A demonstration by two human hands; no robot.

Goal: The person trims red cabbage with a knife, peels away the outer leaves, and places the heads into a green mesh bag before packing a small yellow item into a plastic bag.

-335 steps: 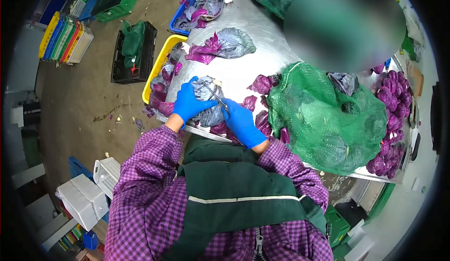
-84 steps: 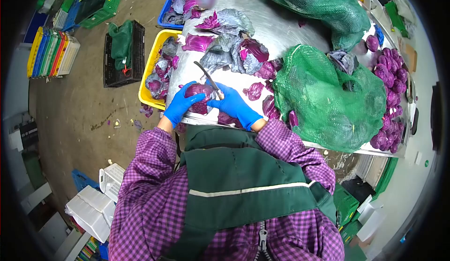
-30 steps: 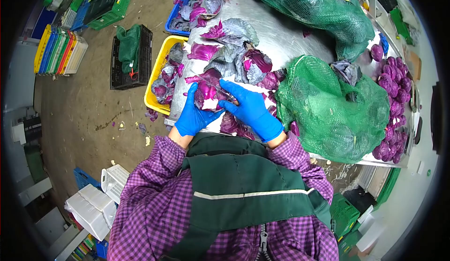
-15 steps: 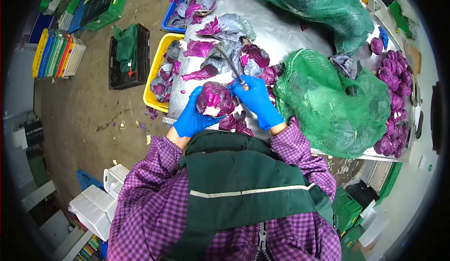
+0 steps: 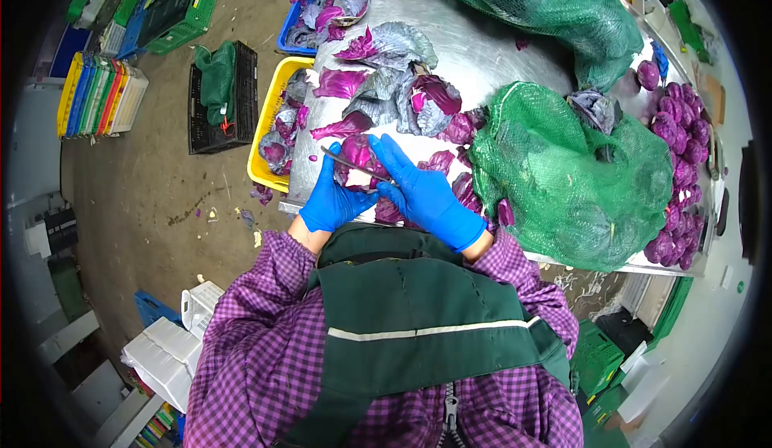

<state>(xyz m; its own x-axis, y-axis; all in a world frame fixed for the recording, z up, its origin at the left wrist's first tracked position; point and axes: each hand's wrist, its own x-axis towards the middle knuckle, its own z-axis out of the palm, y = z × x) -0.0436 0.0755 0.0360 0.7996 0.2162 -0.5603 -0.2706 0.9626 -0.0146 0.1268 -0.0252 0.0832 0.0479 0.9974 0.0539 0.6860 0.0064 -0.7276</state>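
Observation:
A red cabbage sits between my two blue-gloved hands at the near edge of the metal table. My left hand is wrapped round its left and near side. My right hand holds a knife, whose dark, thin blade lies across the cabbage toward my left thumb; the handle is hidden in the glove. The fingers of that hand also rest against the cabbage's right side. Loose purple leaves lie just beyond it, and more trimmings are below my hands.
A yellow crate and a blue crate, both with leaves, stand at the table's left edge. Green net bags of cabbages lie to the right and at the back. Peeled cabbages are piled at the far right of the table.
My right hand has come in against the cabbage. The knife has swung from pointing away over the table to lying across the cabbage. Some leaf pieces near my right hand have shifted.

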